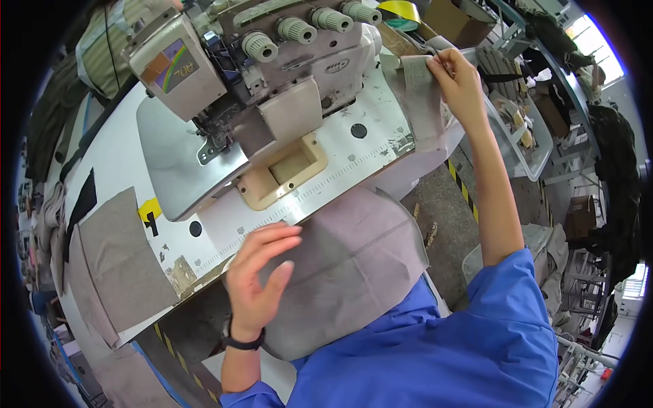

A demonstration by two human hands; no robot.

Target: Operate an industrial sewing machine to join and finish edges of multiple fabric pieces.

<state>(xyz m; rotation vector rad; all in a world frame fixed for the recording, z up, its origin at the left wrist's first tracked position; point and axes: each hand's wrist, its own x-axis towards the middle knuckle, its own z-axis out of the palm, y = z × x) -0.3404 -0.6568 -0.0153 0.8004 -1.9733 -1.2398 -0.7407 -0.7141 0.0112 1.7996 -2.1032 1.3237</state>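
Observation:
My right hand (pixel 457 85) pinches the upper edge of a strip of beige-grey fabric (pixel 423 102) at the right end of the machine table. The strip hangs down over the table's edge. My left hand (pixel 258 279) is raised near the table's front edge, its fingers stretched out and thumb apart, holding nothing. Below it, a large grey-beige fabric piece (pixel 347 265) with a seam across it drapes over my lap. An overlock sewing machine (pixel 299 75) with several tension dials stands in front of me; no fabric shows at its metal work plate (pixel 183 163).
Flat grey-brown fabric pieces (pixel 122 251) lie on the left of the table. A clear plastic bin (pixel 524 146) holding scraps stands at the right. Cardboard boxes (pixel 459 24) sit behind, and dark garments (pixel 609 183) hang along the far right.

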